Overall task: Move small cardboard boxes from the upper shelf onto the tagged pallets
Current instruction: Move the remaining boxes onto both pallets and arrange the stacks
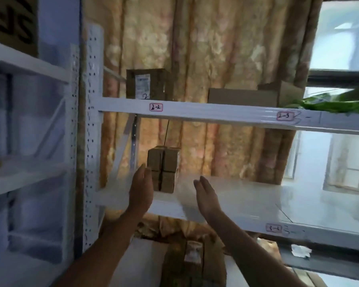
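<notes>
A stack of small cardboard boxes point(164, 169), two wide and two high, stands on a white shelf board point(247, 195) of the metal rack. My left hand point(141, 188) is raised with straight fingers just left of the stack, close to its lower left box. My right hand point(206, 195) is raised with straight fingers to the right of the stack, a clear gap away from it. Both hands hold nothing. The image is blurred.
On the shelf above, tagged 2-2 point(156, 107) and 2-3 point(282, 116), sit a labelled brown box point(148, 83), a flat carton point(243, 97) and green leaves point(330, 104). A perforated white upright point(91, 129) stands left. A box point(192, 259) lies below. A patterned curtain hangs behind.
</notes>
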